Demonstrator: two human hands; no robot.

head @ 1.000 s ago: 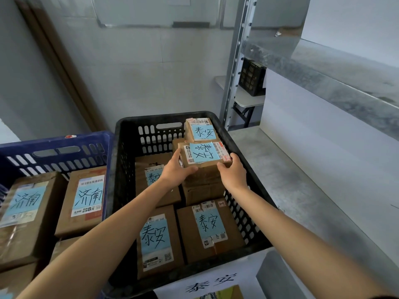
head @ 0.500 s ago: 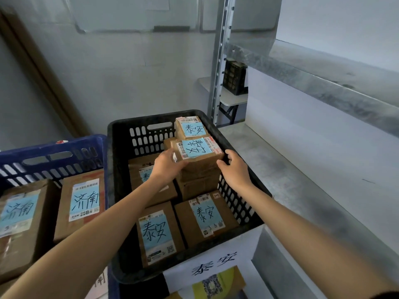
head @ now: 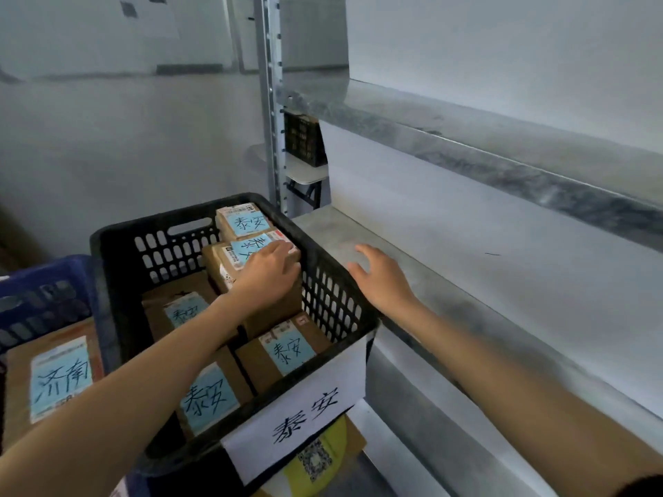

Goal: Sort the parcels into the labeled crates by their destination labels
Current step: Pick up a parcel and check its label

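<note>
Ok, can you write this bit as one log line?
left hand: resting on top parcel | right hand: open, over metal shelf | top parcel: stacked in black crate labelled 泰安

Head-worn camera, angled forward and down.
Close above a black crate (head: 143, 226) lower left; metal shelf (head: 466, 281) right.

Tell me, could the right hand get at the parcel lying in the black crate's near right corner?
Probably yes. The right hand hovers open over the metal shelf, just outside the black crate. The near-right parcel lies uncovered, label up; only the crate's side wall stands between them.
</note>
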